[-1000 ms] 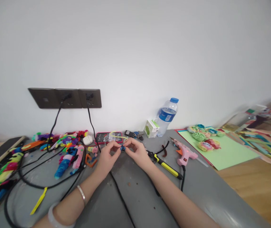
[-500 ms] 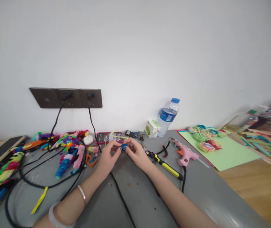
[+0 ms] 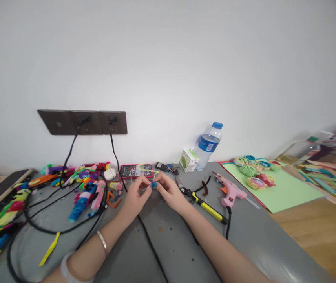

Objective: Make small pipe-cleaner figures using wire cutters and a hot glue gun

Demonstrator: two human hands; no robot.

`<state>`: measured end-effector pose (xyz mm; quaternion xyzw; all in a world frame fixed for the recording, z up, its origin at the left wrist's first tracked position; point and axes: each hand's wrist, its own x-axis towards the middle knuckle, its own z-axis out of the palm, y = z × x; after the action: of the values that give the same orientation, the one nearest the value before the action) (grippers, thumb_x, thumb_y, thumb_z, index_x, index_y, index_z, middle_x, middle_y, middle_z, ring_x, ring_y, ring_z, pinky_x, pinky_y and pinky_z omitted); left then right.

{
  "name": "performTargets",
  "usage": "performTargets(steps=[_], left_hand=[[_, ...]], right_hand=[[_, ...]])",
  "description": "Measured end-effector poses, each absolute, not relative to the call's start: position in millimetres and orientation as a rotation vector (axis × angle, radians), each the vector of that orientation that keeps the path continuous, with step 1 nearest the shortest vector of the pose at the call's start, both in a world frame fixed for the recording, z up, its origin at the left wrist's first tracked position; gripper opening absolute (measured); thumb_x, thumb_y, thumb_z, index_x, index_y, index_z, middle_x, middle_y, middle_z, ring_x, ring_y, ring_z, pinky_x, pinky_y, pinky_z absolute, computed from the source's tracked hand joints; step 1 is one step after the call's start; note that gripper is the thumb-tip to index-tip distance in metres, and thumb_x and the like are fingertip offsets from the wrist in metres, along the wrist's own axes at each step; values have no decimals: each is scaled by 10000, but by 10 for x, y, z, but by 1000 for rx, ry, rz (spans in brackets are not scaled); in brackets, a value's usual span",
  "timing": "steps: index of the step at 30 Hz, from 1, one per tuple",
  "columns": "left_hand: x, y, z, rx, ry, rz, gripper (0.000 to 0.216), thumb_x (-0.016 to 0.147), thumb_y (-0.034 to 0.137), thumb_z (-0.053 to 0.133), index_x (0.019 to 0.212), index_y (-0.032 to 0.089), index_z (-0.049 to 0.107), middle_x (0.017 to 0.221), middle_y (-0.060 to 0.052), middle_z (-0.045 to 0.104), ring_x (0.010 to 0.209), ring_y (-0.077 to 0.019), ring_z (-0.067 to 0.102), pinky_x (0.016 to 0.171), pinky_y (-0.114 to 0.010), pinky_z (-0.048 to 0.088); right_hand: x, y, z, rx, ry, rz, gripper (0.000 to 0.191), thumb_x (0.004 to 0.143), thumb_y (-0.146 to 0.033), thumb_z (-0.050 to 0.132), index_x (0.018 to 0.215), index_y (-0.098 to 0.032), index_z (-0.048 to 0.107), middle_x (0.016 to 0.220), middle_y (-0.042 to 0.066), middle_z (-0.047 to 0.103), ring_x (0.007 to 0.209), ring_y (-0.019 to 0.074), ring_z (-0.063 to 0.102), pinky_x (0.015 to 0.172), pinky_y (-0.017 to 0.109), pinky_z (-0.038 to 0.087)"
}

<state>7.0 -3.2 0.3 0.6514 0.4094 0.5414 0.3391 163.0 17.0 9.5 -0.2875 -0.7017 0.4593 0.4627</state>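
Note:
My left hand (image 3: 137, 195) and my right hand (image 3: 169, 193) meet above the middle of the grey table, fingertips pinched together. Between them is a small blue piece (image 3: 154, 184), mostly covered by the fingers; it may be a bit of pipe cleaner, but its kind is too small to make out. Just behind the hands lies a phone (image 3: 126, 171) in a red case with a lit screen, and a pale yellow pipe cleaner (image 3: 144, 169) curves across it. Yellow-and-black pliers (image 3: 207, 207) rest right of my right hand.
Black cables (image 3: 148, 239) run over the table (image 3: 121, 255). At right are a pink glue gun (image 3: 231, 192), a water bottle (image 3: 207, 147), a small green-white box (image 3: 188, 160) and green paper (image 3: 285, 192) with fabric flowers. Several fuzzy figures (image 3: 81, 200) crowd the left.
My fingertips have drawn closer together around the blue piece, and less of it shows. My left hand has shifted slightly to the right. Everything on the table lies as before.

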Motion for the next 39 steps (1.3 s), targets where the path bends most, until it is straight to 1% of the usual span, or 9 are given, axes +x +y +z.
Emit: performTargets(steps=[5,10,15,18,21,24,28,34,39], left_hand=[[76,-79,16,1713,1084,1221,116,903,284,509,848,185,533,743,9,557,664,-138,527,616,-231,404],[69,-92,8,1740,1085,1165,157,939,323,466,930,184,539,786,-12,608,694,-156,572,648,-250,429],[70,-102,12,1896,1125,1034,286,983,333,358,857,182,565,718,-15,604,656,-166,563,634,-261,394],[75,-121,12,1914,1103,1003,306,988,316,333,858,180,573,698,-13,597,643,-165,559,630,-262,385],[74,-125,-10,1879,1108,1021,311,986,318,327,873,176,579,685,-12,592,635,-165,553,623,-265,388],[72,-121,-39,1828,1126,1061,291,979,334,347,895,182,580,669,-8,599,626,-168,555,612,-267,400],[73,-117,-66,1795,1147,1107,305,971,337,343,857,190,585,643,-12,607,603,-172,556,590,-276,410],[74,-126,-54,1802,1156,1107,284,966,334,371,883,182,596,610,0,579,565,-159,530,548,-265,378],[70,-122,-51,1836,1159,1134,290,975,331,364,897,173,594,614,8,560,562,-147,517,542,-254,374]], right_hand=[[1639,176,86,-721,-1639,1186,302,916,-482,544,803,-205,499,662,-22,524,593,134,506,574,248,399],[1645,174,87,-741,-1623,1197,283,907,-473,549,847,-200,507,670,-22,544,585,130,540,571,252,428],[1634,161,69,-664,-1594,1298,181,888,-364,563,833,-215,477,644,-43,524,525,127,564,523,254,446],[1628,157,52,-637,-1589,1360,137,877,-321,552,825,-220,475,672,-38,531,497,130,579,491,266,468],[1626,151,60,-614,-1591,1377,111,870,-311,554,845,-223,492,708,-29,546,525,136,601,509,277,499],[1626,141,91,-578,-1597,1390,135,882,-345,558,868,-224,498,683,-34,549,533,142,612,532,285,511],[1620,132,111,-570,-1616,1401,204,896,-405,578,883,-218,497,694,-33,547,535,143,627,543,287,506],[1611,143,106,-550,-1569,1484,321,853,-486,628,790,-227,448,737,-23,546,555,148,630,557,306,526],[1593,147,125,-558,-1559,1482,373,821,-536,646,765,-227,445,790,-18,511,573,142,614,569,309,536]])
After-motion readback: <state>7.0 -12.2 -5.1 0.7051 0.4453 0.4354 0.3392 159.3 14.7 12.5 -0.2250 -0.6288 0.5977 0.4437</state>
